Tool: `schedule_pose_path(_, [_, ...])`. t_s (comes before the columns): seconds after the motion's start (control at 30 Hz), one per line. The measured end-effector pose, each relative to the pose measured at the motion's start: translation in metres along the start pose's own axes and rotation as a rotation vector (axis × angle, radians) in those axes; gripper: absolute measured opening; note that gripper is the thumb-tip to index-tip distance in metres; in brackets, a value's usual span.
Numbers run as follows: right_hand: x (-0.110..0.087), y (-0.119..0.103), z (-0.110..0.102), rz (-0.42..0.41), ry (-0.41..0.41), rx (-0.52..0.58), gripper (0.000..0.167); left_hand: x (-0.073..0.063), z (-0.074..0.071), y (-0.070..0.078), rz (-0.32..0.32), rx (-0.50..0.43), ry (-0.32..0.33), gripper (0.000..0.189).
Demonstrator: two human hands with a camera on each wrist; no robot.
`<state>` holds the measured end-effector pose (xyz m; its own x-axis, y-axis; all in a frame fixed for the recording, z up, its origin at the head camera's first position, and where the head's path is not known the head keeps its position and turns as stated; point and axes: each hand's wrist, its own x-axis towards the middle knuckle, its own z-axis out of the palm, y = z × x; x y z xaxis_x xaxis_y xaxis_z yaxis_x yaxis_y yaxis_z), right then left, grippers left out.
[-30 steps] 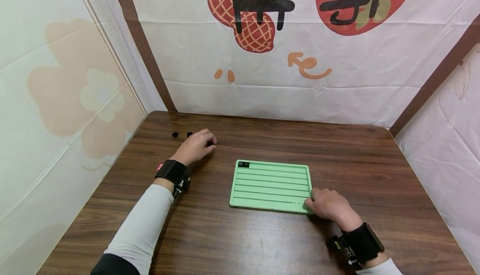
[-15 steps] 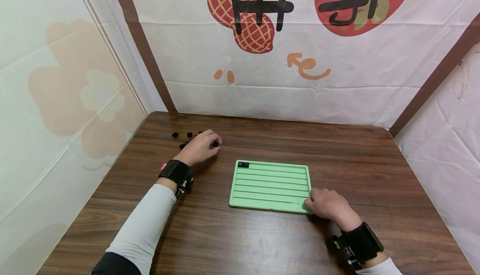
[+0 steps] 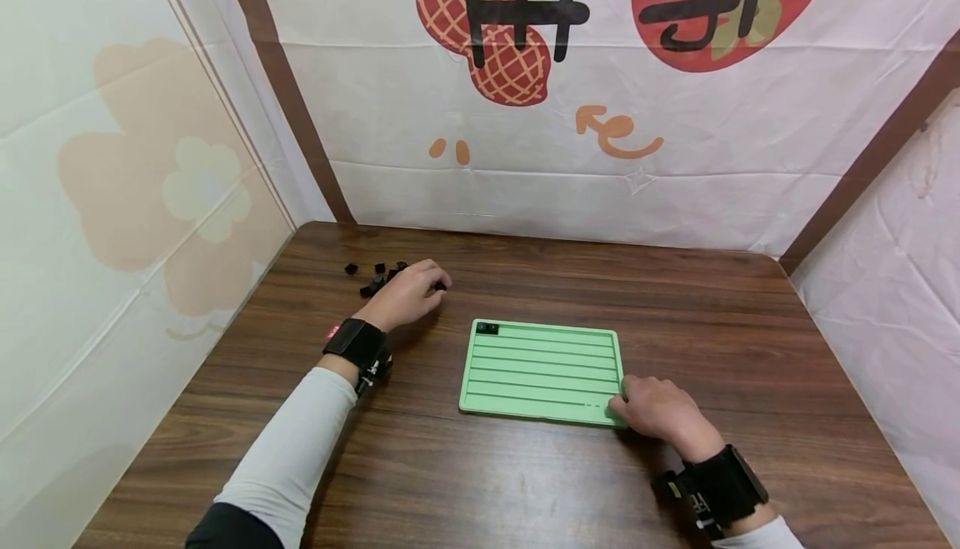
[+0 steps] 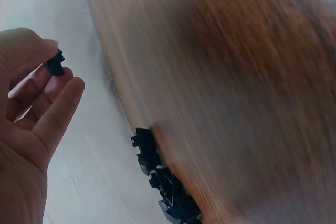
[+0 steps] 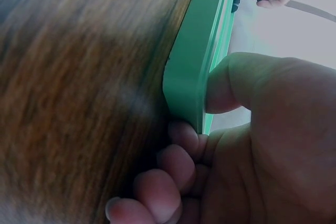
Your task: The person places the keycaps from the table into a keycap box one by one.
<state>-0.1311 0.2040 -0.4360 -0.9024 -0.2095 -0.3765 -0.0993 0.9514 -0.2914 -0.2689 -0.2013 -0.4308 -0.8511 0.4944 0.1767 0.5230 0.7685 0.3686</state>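
Fingers (image 4: pixel 62 82) and thumb of the left hand (image 3: pixel 405 297) pinch a small black piece (image 4: pixel 54 64) above the wooden table (image 3: pixel 525 482), near a loose cluster (image 3: pixel 378 282) of similar pieces. The right hand (image 3: pixel 660 409) grips the near right corner of a green tray (image 3: pixel 540 372); two black blocks (image 3: pixel 487 328) occupy its far left corner.

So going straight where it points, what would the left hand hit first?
Probably the white backdrop beyond the table; the left hand seems to point past the green tray, though depth is unclear.
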Motion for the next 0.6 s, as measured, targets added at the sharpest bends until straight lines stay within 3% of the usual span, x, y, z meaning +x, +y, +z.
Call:
schedule_pose_path(0.17, [-0.001, 0.000, 0.000, -0.010, 0.002, 0.011, 0.023, 0.003, 0.001, 0.005, 0.018, 0.034, -0.004, 0.018])
schedule_pose_path(0.6, [-0.001, 0.001, 0.002, -0.008, 0.011, 0.019, 0.025, 0.008, 0.007, 0.022, 0.064, 0.019, -0.057, 0.019])
